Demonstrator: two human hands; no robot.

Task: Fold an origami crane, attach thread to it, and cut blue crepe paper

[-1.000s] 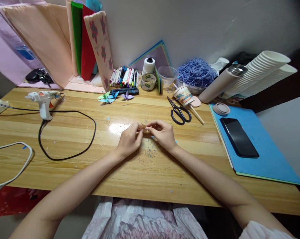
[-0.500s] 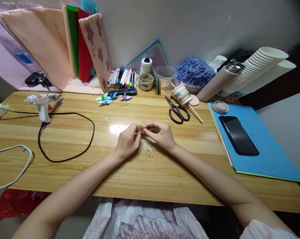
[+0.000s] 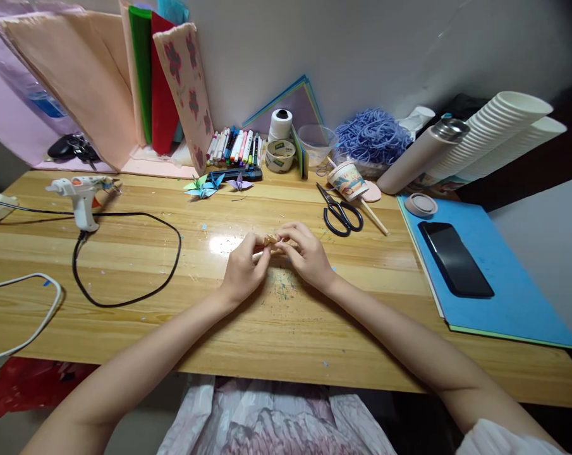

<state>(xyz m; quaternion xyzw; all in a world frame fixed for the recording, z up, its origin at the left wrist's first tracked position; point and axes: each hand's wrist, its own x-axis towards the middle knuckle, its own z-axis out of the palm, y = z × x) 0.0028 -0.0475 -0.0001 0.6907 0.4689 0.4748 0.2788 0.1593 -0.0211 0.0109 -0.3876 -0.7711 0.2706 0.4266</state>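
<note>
Near the middle of the wooden table (image 3: 210, 341), both hands pinch one small folded piece of orange-brown paper (image 3: 270, 240). My left hand (image 3: 244, 268) is closed on its left side, thumb and index finger pressed together. From the right, my right hand (image 3: 307, 256) grips the other side with thumb and fingertips. Most of the paper is hidden by the fingers, so its exact shape cannot be made out. Beyond the hands lie green and blue paper cranes (image 3: 203, 186) and a purple paper crane (image 3: 239, 182).
Black-handled scissors (image 3: 342, 215) and a paper cup on a stick (image 3: 348, 182) lie back right. A phone (image 3: 455, 259) rests on blue sheets (image 3: 513, 303). At left stands a glue gun (image 3: 83, 202) with a looped black cord (image 3: 174, 272). Markers (image 3: 236, 146) line the back.
The fingers have shifted around the folded paper, and more of it shows between them. My right hand has moved slightly left and its fingers are more bunched.
</note>
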